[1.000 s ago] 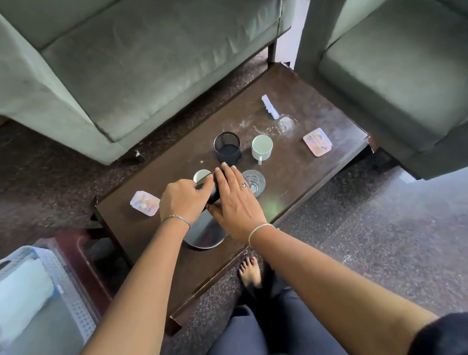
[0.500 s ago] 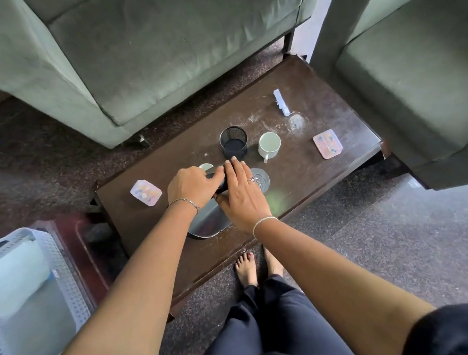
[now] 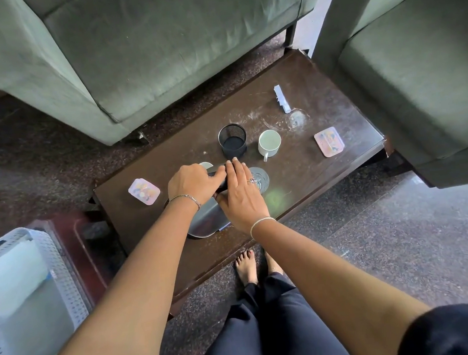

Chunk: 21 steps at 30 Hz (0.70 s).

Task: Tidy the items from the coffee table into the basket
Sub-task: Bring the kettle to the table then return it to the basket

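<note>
bare table (image 3: 307,190) right of hands, mesh cup (image 3: 232,141), mug (image 3: 269,143) beyond

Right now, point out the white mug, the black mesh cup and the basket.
white mug (image 3: 269,143): head view, inside of the bowl.
black mesh cup (image 3: 233,143): head view, dark bottom inside.
basket (image 3: 66,279): head view, perforated right wall.

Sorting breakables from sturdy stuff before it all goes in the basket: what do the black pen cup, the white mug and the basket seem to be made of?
The black cylindrical pen cup looks like metal wire mesh, matte; its wall shows a fine grid. The white handled mug looks like glazed ceramic, smooth and thick-rimmed, though enamel is possible. The white perforated basket looks like moulded plastic, with regular rows of holes.
</note>
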Motion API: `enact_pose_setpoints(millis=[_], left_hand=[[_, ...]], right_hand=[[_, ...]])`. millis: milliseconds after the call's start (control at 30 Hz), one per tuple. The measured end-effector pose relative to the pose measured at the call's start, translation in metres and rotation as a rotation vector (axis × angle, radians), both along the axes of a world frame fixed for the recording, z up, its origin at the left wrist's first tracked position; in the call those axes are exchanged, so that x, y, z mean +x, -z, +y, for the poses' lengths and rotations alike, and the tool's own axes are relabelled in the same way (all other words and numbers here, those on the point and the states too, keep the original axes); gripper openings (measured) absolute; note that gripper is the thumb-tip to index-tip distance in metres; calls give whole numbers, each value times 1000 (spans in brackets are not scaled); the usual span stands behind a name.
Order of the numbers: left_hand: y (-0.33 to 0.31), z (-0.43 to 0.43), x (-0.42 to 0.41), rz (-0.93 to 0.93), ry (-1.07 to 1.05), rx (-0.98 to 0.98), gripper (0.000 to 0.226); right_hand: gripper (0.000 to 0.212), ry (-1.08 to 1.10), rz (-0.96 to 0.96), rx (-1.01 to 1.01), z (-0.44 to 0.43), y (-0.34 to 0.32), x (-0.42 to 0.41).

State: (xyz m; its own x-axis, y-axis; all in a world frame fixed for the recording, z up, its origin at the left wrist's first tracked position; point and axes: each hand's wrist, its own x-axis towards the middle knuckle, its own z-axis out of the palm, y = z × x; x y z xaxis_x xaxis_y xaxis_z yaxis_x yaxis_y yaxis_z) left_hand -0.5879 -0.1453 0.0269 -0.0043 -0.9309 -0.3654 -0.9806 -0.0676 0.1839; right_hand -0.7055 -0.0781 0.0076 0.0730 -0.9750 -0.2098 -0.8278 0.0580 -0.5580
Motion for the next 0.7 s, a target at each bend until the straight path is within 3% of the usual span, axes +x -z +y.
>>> enact_pose_setpoints(millis=[700], left_hand=[[16,3,-4,-68,25,13,63]], right_hand=[[69,15,-58,-51,6,21,-2]])
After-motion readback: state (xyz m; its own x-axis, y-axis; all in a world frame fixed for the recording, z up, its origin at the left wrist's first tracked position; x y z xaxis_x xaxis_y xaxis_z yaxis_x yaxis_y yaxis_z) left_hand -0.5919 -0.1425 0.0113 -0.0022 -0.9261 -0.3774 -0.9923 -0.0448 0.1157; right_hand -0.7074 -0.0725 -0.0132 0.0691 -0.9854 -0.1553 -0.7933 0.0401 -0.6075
